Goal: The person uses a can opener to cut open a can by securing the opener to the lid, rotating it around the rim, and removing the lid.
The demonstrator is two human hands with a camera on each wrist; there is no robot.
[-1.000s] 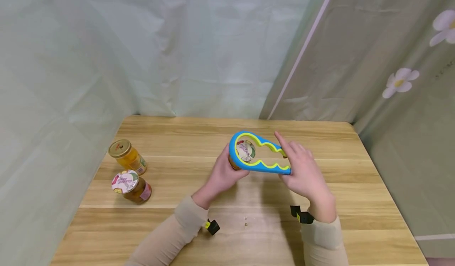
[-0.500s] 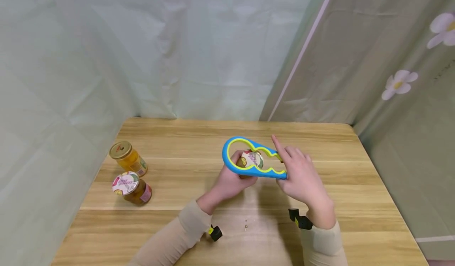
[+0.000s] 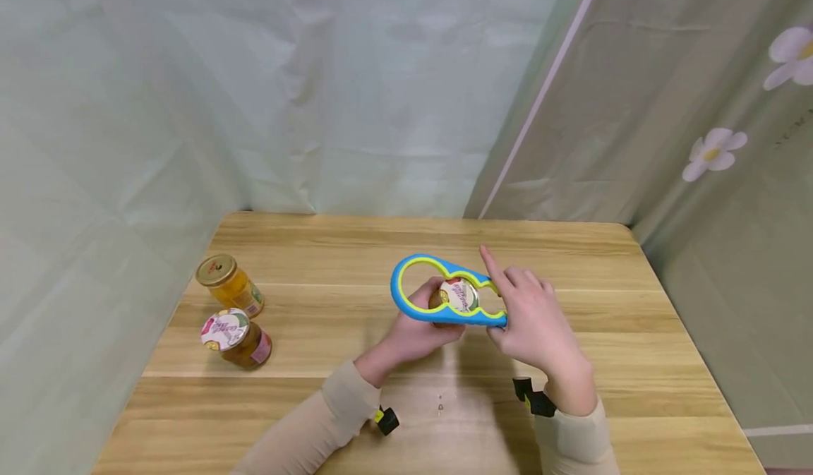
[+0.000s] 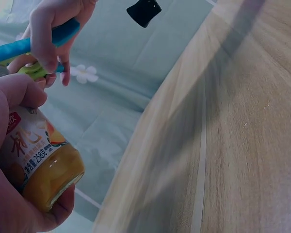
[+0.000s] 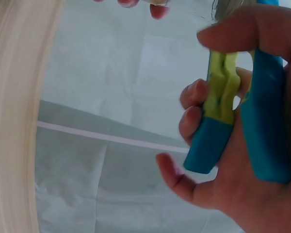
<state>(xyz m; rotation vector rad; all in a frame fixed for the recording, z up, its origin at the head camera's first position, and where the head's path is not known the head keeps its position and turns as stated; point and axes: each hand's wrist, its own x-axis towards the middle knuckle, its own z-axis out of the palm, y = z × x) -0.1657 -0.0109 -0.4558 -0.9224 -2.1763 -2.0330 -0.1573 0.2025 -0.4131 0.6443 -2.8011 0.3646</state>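
1. On the label (image 4: 31, 141) of the jar (image 4: 56, 175) held in the left hand (image 3: 413, 328), a large "桃" and "净含量 258克" are printed; a red badge (image 4: 13, 122) is partly covered.
2. Its lid (image 3: 459, 296) is lettered in purple, not legibly.
3. Near the table's (image 3: 635, 383) left edge, a patterned lid (image 3: 225, 329) is similarly lettered; a gold lid (image 3: 216, 269) is marked in red, unreadably.

left sleeve (image 3: 305, 429): beige | right sleeve (image 3: 574, 436): beige | wrist cameras (image 3: 388, 422): black, yellow-marked
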